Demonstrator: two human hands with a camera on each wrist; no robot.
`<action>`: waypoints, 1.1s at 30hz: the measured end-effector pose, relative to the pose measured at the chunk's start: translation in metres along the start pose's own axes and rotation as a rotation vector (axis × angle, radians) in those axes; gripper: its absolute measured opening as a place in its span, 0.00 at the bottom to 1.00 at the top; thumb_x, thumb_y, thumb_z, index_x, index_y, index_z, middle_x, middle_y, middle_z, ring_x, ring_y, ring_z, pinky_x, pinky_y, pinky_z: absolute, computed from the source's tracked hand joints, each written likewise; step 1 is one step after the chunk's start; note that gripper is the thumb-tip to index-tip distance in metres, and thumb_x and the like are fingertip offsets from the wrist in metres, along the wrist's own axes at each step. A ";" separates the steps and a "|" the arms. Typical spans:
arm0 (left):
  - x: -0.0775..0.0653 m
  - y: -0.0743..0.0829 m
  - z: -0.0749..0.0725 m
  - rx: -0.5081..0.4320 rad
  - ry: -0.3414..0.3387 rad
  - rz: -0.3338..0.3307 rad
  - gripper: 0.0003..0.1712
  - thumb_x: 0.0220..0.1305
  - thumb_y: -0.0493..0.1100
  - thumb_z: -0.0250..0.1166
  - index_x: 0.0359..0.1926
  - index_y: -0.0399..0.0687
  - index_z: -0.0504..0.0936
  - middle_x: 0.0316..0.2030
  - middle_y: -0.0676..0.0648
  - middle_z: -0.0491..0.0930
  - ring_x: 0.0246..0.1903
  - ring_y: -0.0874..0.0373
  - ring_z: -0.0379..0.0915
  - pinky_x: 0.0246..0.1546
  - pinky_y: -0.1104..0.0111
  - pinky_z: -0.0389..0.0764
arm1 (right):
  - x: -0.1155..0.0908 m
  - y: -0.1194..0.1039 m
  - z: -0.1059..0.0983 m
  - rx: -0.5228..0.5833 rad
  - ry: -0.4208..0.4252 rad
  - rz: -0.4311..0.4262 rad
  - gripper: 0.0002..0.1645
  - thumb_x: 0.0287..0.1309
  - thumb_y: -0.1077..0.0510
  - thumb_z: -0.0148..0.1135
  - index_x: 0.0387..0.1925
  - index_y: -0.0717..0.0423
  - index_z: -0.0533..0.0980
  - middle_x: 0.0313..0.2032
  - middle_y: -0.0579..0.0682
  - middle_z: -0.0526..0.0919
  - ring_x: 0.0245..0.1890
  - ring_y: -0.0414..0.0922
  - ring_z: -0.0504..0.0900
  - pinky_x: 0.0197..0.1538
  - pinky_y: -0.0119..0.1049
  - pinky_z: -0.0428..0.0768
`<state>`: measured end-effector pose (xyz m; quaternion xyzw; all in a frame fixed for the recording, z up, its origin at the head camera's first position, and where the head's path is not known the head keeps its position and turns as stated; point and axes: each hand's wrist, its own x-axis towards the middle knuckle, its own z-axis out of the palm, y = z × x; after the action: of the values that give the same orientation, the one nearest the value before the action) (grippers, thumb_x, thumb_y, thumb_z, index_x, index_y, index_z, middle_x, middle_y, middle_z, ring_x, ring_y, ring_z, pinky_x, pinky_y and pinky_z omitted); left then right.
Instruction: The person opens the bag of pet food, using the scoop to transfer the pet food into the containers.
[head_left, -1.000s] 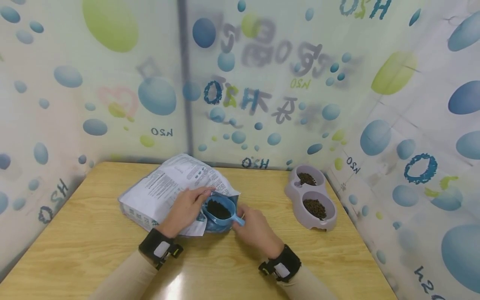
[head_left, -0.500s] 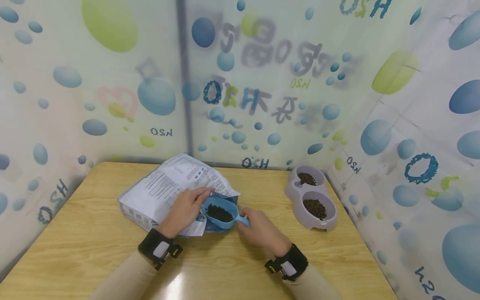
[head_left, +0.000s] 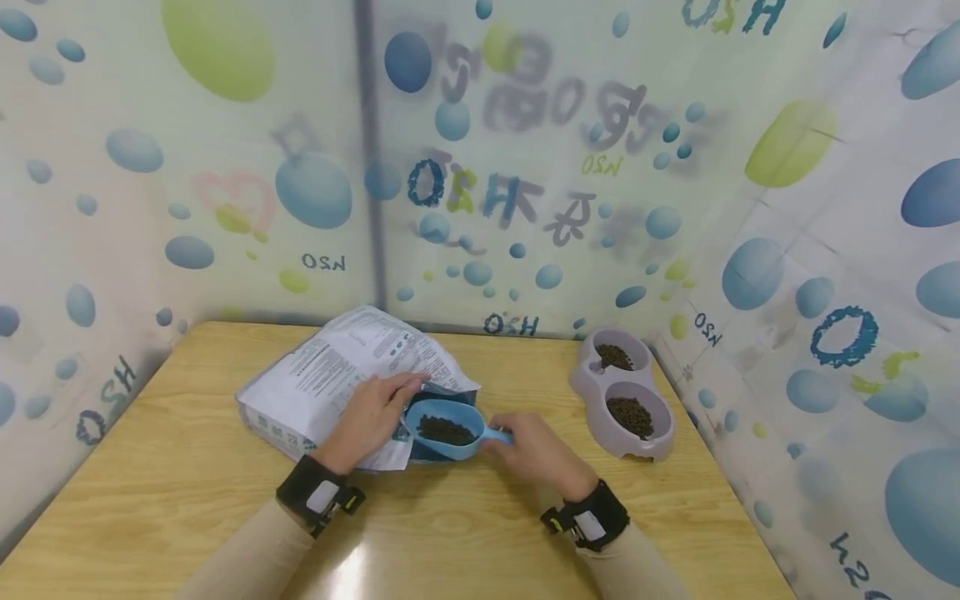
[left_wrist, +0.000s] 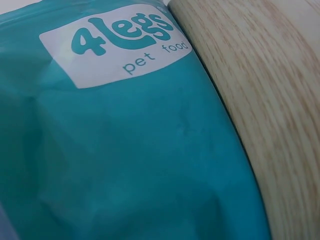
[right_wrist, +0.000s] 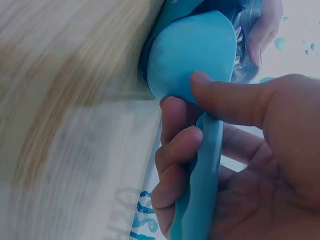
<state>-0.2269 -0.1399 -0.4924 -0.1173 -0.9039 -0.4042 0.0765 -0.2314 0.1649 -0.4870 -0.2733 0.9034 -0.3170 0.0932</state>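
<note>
A white and teal pet food bag (head_left: pixel 330 375) lies on its side, its mouth facing right. My left hand (head_left: pixel 369 421) rests over the bag and grips the edge of its mouth. In the left wrist view the bag's teal face (left_wrist: pixel 145 150) fills most of the picture. My right hand (head_left: pixel 536 450) holds a blue scoop (head_left: pixel 420 412) by its handle, fingers curled round it and thumb on top, as the right wrist view shows. Dark brown kibble (head_left: pixel 444 431) lies in the scoop's bowl, which sits right at the bag's mouth.
To the right stands a light purple double pet bowl (head_left: pixel 597 408) with kibble in both hollows. The wooden table (head_left: pixel 420 533) meets patterned walls at the back and sides.
My right hand has drawn the scoop a little to the right, out of the bag's mouth, so more of its bowl shows. My left hand has stayed in place.
</note>
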 end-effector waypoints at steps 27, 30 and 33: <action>0.002 0.000 0.000 0.010 0.017 -0.001 0.24 0.96 0.56 0.55 0.75 0.55 0.89 0.50 0.46 0.92 0.38 0.56 0.75 0.41 0.62 0.70 | -0.002 0.014 -0.028 -0.033 0.005 -0.060 0.06 0.81 0.55 0.74 0.42 0.50 0.90 0.33 0.41 0.82 0.34 0.38 0.76 0.43 0.33 0.76; 0.001 0.000 0.000 0.016 0.026 0.003 0.24 0.96 0.55 0.55 0.75 0.55 0.89 0.58 0.45 0.94 0.44 0.54 0.81 0.47 0.59 0.75 | -0.003 0.014 -0.031 -0.025 0.003 -0.071 0.05 0.81 0.56 0.75 0.43 0.50 0.90 0.34 0.41 0.84 0.35 0.38 0.77 0.44 0.33 0.78; 0.001 0.000 0.001 0.018 0.031 0.006 0.24 0.96 0.55 0.55 0.74 0.55 0.90 0.65 0.43 0.93 0.54 0.49 0.87 0.59 0.50 0.82 | -0.004 0.015 -0.035 -0.023 0.009 -0.081 0.05 0.81 0.56 0.75 0.44 0.50 0.91 0.35 0.41 0.86 0.36 0.37 0.78 0.46 0.33 0.79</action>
<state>-0.2277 -0.1394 -0.4932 -0.1130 -0.9058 -0.3976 0.0928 -0.2461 0.1950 -0.4688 -0.3092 0.8957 -0.3111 0.0731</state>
